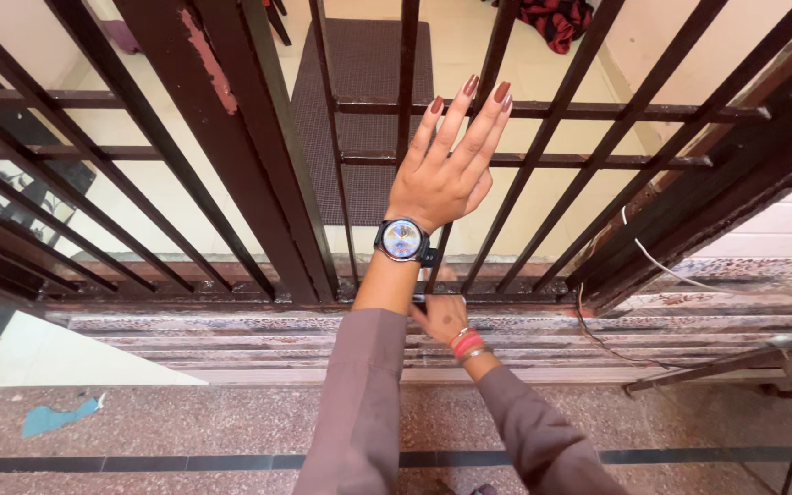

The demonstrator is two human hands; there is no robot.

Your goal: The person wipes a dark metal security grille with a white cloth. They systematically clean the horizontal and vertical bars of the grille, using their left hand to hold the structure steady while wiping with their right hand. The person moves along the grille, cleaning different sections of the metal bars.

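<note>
While the left hand (442, 179) is held up flat against the dark metal gate (258, 165), its fingers (469, 119) are straight and close together, and they are not wrapped round any bar. There is a round watch (402, 240) on that wrist. The right hand (440, 316) is low down, under the left arm, at the bottom rail of the gate (231, 289), just above the stone step (231, 339). It looks to be working at something small there, maybe a bolt or a latch, but the left arm hides most of it, so I cannot tell if those fingers are pinching it or are loose. Red and gold bangles (466, 344) sit on that wrist. To do this part well, I think the top hand should press the gate steady so that it does not rattle or swing. The low hand should move slowly and keep its fingertips away from gaps where metal could nip them. A loose white wire (662, 266) hangs by the frame on the right, and it is best left alone. A dark mat (364, 110) lies on the floor behind the bars.
</note>
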